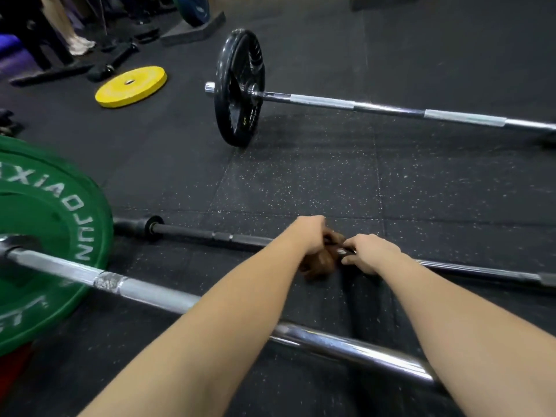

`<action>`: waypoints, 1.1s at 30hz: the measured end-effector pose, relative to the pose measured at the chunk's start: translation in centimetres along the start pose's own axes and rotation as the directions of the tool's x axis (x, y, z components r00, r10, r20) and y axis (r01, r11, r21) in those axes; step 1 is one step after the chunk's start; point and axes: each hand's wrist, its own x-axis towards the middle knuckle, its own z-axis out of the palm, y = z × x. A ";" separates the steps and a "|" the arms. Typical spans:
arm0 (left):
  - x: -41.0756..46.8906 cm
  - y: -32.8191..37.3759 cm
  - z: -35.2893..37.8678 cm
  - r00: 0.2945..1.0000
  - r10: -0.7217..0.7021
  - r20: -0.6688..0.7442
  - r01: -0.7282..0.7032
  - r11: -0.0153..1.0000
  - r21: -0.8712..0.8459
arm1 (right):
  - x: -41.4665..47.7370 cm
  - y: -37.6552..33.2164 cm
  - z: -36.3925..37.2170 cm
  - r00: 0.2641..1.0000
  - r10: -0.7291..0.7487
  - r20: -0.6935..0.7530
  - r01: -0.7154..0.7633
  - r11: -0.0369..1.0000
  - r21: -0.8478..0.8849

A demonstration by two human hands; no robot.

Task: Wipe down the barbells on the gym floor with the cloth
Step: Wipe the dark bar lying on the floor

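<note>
Three barbells lie on the dark rubber floor. A thin black barbell (210, 236) with no plates runs across the middle. My left hand (310, 236) grips a brown cloth (320, 264) wrapped around its shaft. Just to the right, my right hand (371, 254) curls around the same bar, thumb and fingers closing on it. Nearer me lies a silver barbell (144, 288) carrying a green plate (45, 233) at the left; both forearms cross above it. Farther back rests a chrome barbell (391, 111) with an upright black plate (239, 88).
A yellow plate (131, 86) lies flat on the floor at the back left. Behind it are black equipment bases, a blue plate on a stand (192, 9), and a person's legs (73, 28). Speckled floor (301, 182) separates the barbells.
</note>
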 end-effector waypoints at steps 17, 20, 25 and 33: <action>0.6 -0.1 0.9 0.993 0.117 -0.013 -0.118 0.981 -0.155 | 0.6 0.3 0.4 0.999 -0.017 -0.033 0.014 0.997 -0.076; 1.0 -1.1 0.1 0.998 0.039 -0.047 -0.047 0.982 -0.182 | 0.4 0.5 0.4 0.999 -0.027 -0.030 0.026 0.999 -0.036; 1.0 -3.1 -0.5 0.999 -0.047 -0.008 0.046 0.990 -0.131 | 1.0 0.8 0.3 0.999 0.000 -0.038 0.002 0.999 0.054; 0.1 -2.4 -1.1 0.972 -0.047 0.229 0.191 0.727 -0.660 | 0.2 -3.9 0.6 0.930 -0.339 -0.142 0.361 0.912 0.195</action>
